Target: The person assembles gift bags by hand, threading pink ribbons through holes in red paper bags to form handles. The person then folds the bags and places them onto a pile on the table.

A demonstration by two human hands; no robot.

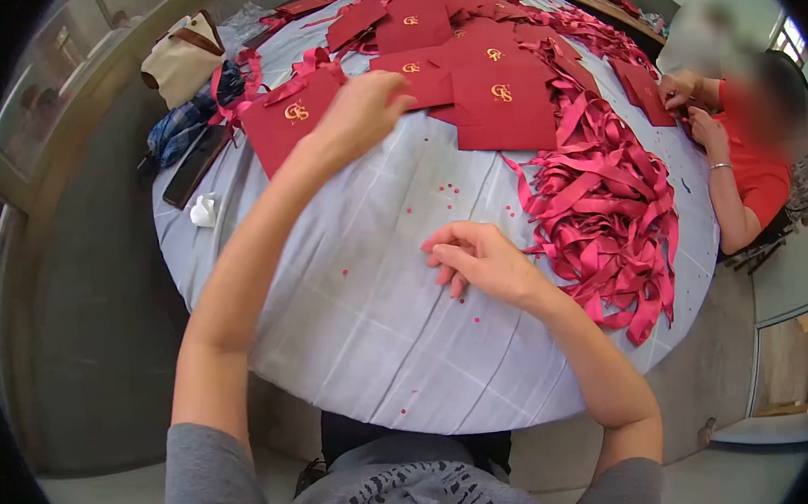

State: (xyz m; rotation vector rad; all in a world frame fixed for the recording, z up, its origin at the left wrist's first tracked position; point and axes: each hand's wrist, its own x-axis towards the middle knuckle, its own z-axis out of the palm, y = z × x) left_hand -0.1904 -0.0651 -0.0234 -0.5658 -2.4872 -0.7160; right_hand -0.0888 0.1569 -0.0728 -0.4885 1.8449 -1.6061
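Sleeves point(214, 481) of grey at the bottom edge, both forearms out over the round, pale-clothed surface point(353, 321).

Right grip point(481, 261) nearest: resting on the cloth, fingers loosely apart and half curled, holding nothing. Small red punched dots point(447, 191) scattered around it. Ribbon heap point(608, 219) just beside it on the right side, apart from the fingers.

Left grip point(357, 115) farther out, arm at full stretch, knuckles toward the camera. It hangs over the right-hand edge of the nearest red folder point(294, 121), the one with the gold monogram. Fingers curl down and away, so I cannot tell whether they are closed on anything or touching the folder.

Step in hand, as I read it: a reach to the folders. Taking that near folder would call for fingers pinching its free right edge, with the neighbouring folder point(410, 69) lying close under the fingertips.

Beyond: the overlapping spread of folders point(500, 91). Far left, a dark flat phone-like item point(194, 164), a white crumpled scrap point(203, 210), a tan bag point(180, 57). Far right, a co-worker's hands point(689, 101) on another folder.
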